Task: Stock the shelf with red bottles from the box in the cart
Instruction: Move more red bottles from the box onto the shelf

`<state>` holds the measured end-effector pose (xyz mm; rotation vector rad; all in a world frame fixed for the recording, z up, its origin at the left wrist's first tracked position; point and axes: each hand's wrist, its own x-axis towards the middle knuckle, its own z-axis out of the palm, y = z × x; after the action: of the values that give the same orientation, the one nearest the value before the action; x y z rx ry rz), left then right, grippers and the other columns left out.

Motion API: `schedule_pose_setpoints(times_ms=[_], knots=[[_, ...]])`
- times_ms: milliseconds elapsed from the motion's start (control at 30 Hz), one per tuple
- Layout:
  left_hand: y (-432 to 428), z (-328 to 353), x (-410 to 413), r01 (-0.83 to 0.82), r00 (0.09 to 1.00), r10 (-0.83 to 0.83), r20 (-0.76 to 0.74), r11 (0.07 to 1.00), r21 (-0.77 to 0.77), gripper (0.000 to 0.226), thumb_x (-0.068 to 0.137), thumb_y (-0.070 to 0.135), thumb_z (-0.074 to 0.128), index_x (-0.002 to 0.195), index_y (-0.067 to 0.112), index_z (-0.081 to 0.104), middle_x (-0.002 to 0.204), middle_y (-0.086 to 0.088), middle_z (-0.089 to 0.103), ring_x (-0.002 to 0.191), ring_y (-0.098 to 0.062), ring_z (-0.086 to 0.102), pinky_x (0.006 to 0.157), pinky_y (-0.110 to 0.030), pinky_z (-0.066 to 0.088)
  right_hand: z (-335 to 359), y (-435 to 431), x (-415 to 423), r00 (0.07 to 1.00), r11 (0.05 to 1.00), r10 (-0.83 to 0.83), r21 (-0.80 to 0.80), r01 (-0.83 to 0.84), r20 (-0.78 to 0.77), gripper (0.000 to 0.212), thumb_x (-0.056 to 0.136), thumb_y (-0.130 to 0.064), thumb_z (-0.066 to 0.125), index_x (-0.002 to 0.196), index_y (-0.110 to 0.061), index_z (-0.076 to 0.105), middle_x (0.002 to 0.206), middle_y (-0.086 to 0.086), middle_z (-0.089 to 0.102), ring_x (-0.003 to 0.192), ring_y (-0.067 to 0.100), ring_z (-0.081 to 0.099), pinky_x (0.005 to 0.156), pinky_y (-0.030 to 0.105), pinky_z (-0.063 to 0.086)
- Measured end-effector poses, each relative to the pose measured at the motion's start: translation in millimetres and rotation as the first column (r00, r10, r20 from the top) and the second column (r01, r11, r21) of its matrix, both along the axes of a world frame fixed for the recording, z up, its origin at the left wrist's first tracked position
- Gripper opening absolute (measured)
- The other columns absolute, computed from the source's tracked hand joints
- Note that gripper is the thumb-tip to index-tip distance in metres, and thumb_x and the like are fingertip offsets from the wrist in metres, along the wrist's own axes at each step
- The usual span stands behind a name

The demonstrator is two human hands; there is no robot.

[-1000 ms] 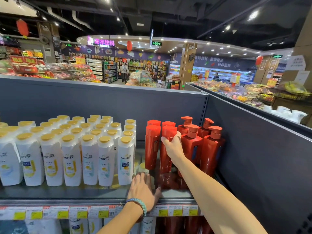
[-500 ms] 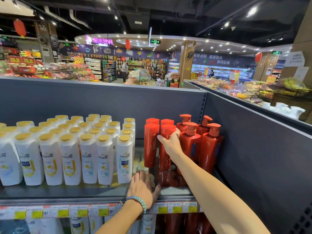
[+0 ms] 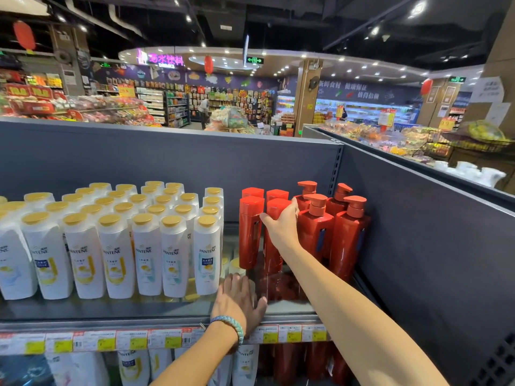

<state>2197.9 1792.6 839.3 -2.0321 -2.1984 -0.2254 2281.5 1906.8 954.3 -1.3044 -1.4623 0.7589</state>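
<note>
A: While the shelf (image 3: pixel 156 309) is viewed from above, the right hand (image 3: pixel 281 228) is seen wrapped around the upper part of a red bottle (image 3: pixel 274 254) in the front row, thumb on its left face, fingers on the right.

B: And the left hand (image 3: pixel 237 300)?

A: It is laid flat on the shelf's front edge, fingers spread, nothing held. A bracelet (image 3: pixel 230 325) is worn at that wrist.

B: Where is the grasped bottle placed?

A: It is stood upright on the shelf, just right of another flat-capped red bottle (image 3: pixel 249 232), with two more caps seen behind them. Whether its base is touching the shelf cannot be told; the forearm is in front of it.

B: To the right?

A: Four pump bottles (image 3: pixel 348 235) are packed against the grey side panel (image 3: pixel 432 260), the nearest touching the right hand's fingers.

B: To the left?

A: White bottles (image 3: pixel 145 252) with yellow caps are ranked in rows, a gap being left between them and the red ones. Price tags (image 3: pixel 136 341) are lined along the shelf edge, and more red and white bottles are glimpsed below.
</note>
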Motion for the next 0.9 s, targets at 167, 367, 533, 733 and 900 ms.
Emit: schedule_pose_setpoints(times_ms=[167,367,533,733,900], knots=[[-3.5,3.1,0.4,0.013,1.000,-0.013,-0.006,1.000,0.000,0.063,0.092,0.056,0.021,0.133,0.010,0.036,0.136,-0.015,0.039,0.128,-0.030,0.032,0.109,-0.041,0.026,2.4,0.5,-1.1,1.000,1.000,-0.022,0.013,0.022,0.010,0.097,0.093,-0.022,0.069,0.160,-0.012,-0.001,0.167,0.004,0.013,0.153,0.028,0.017,0.121,0.045,0.023],[-2.4,0.6,-0.4,0.014,1.000,-0.014,-0.017,1.000,0.019,0.072,0.084,0.057,0.011,0.133,0.010,0.036,0.137,-0.014,0.039,0.128,-0.029,0.033,0.109,-0.041,0.026,3.6,0.9,-4.2,0.999,0.998,-0.043,0.045,0.042,0.022,0.097,0.093,-0.019,0.069,0.159,-0.009,-0.002,0.168,0.007,0.007,0.155,0.026,0.007,0.124,0.041,0.014],[2.1,-3.5,-1.9,0.015,1.000,-0.015,-0.019,1.000,-0.006,0.064,0.090,0.057,0.022,0.132,0.009,0.036,0.132,-0.013,0.040,0.122,-0.030,0.036,0.105,-0.042,0.031,10.9,-1.4,-4.9,0.995,0.994,-0.042,0.106,0.033,0.089,0.096,0.092,-0.030,0.070,0.159,-0.012,0.004,0.168,0.004,0.006,0.155,0.025,0.001,0.125,0.045,0.012],[2.7,-3.6,-1.9,0.021,1.000,-0.021,0.012,1.000,-0.017,0.065,0.090,0.056,0.023,0.133,0.008,0.035,0.134,-0.013,0.038,0.126,-0.030,0.034,0.108,-0.043,0.030,9.3,-6.2,3.2,0.987,0.986,-0.008,0.163,-0.018,0.160,0.092,0.090,-0.040,0.071,0.159,-0.016,0.015,0.168,0.000,0.005,0.156,0.022,-0.001,0.126,0.047,0.011],[2.9,-7.5,-1.7,0.030,1.000,-0.030,-0.004,0.999,0.038,0.073,0.082,0.058,0.010,0.128,0.009,0.041,0.126,-0.011,0.044,0.118,-0.029,0.039,0.105,-0.040,0.032,17.3,-12.3,6.7,0.974,0.975,0.027,0.210,-0.075,0.224,0.087,0.091,-0.043,0.068,0.159,-0.019,0.017,0.169,-0.001,0.004,0.155,0.021,-0.006,0.125,0.046,0.004]])
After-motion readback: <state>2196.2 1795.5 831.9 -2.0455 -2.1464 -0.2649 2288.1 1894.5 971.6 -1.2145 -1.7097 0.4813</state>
